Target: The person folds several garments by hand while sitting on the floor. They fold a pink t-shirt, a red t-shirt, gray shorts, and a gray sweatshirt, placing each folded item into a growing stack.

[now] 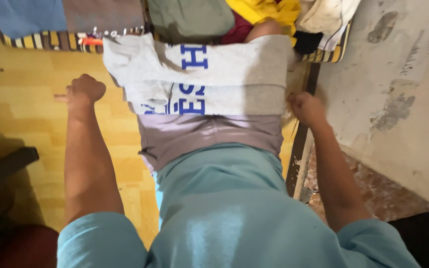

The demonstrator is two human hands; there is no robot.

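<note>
Yellow wooden flooring [21, 94] fills the nine o'clock side of what we see, and a grey plaster wall [403, 74] with worn, peeling patches runs along three o'clock. At twelve o'clock sits a pile of laundry: a blue cloth [26, 15] at the far left over a striped edge [45, 40], an olive-green garment [189, 17], something yellow [266, 10] and a whitish cloth [326, 15] toward one o'clock.

We look down over a light blue shirt [224, 208] at a grey T-shirt [209, 74] with blue lettering, folded into a broad band and held out in front of the body at about twelve o'clock. It hangs just above a pale lilac garment [209, 134] that shows beneath it, and its top edge reaches up against the laundry pile.

Our left hand [85, 90] is at ten o'clock, curled into a closed fist just beside the T-shirt's left edge; we cannot tell whether it pinches any cloth, as a gap seems to show between fist and fabric. Our right hand [306, 108] is at two o'clock, fingers closed, gripping the lower right corner of the folded T-shirt. Both forearms reach forward from the light blue sleeves.

A dark wooden rail [301, 149] runs down at three o'clock beside the right forearm, between the floor and the foot of the wall. A dark piece of furniture [3, 168] sits at eight o'clock.
</note>
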